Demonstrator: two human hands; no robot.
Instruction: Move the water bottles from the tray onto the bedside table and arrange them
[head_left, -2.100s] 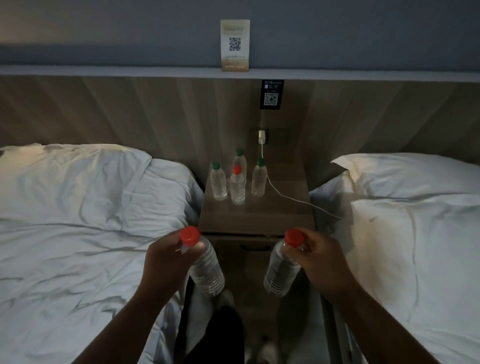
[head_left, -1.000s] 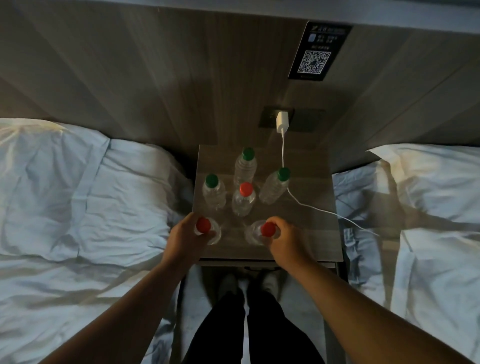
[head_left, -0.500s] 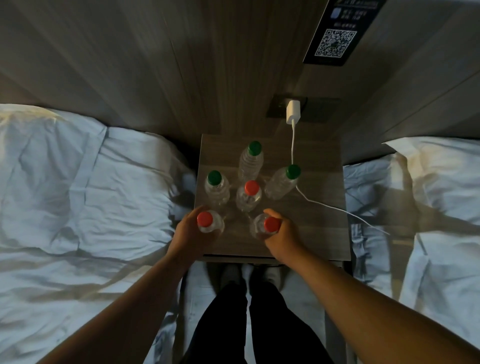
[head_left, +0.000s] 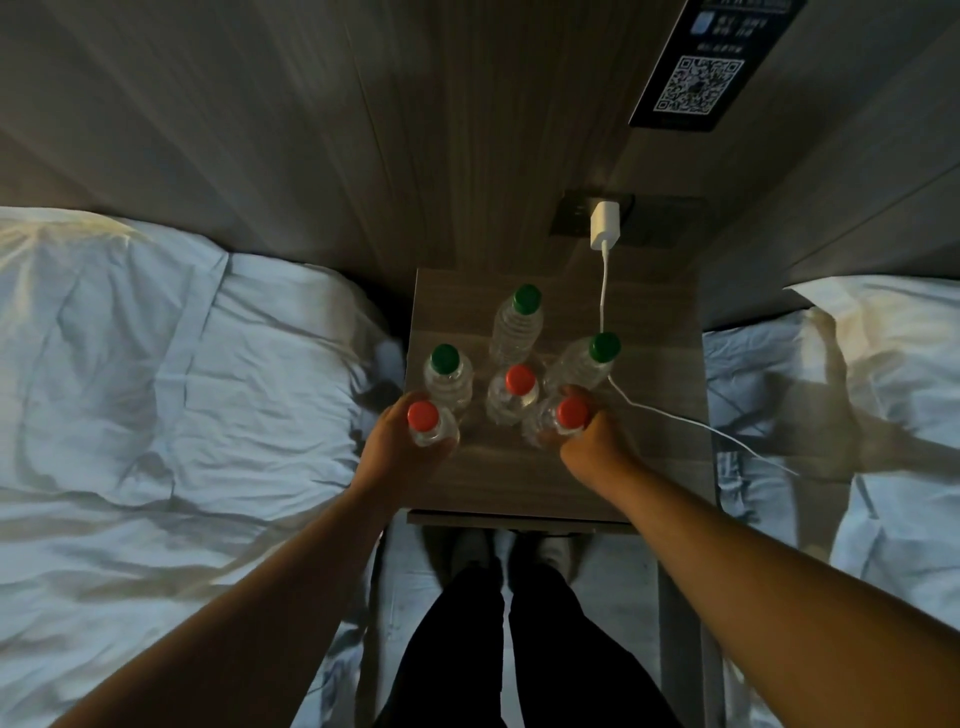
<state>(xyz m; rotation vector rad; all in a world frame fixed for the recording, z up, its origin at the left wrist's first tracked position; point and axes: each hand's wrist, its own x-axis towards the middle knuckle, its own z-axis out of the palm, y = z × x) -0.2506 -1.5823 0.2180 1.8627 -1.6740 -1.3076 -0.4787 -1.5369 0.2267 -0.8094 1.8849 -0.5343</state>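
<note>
Several clear water bottles stand on the wooden bedside table (head_left: 649, 467). My left hand (head_left: 400, 447) grips a red-capped bottle (head_left: 423, 418) at the front left of the group. My right hand (head_left: 587, 441) grips another red-capped bottle (head_left: 570, 413) at the front right. A third red-capped bottle (head_left: 519, 382) stands between and just behind them. Three green-capped bottles stand further back: one on the left (head_left: 445, 361), one at the rear (head_left: 525, 301), one on the right (head_left: 602, 349). No tray is in view.
A white charger (head_left: 605, 226) sits in the wall socket, and its cable (head_left: 675, 421) runs across the table's right side onto the right bed (head_left: 857, 415). The left bed (head_left: 156, 415) with white sheets flanks the table. My legs and feet (head_left: 514, 623) stand in the gap in front of the table.
Both hands carried the red-capped bottles from in front of the table onto it, then slid them back toward the standing group. The view has closed in on the table.
</note>
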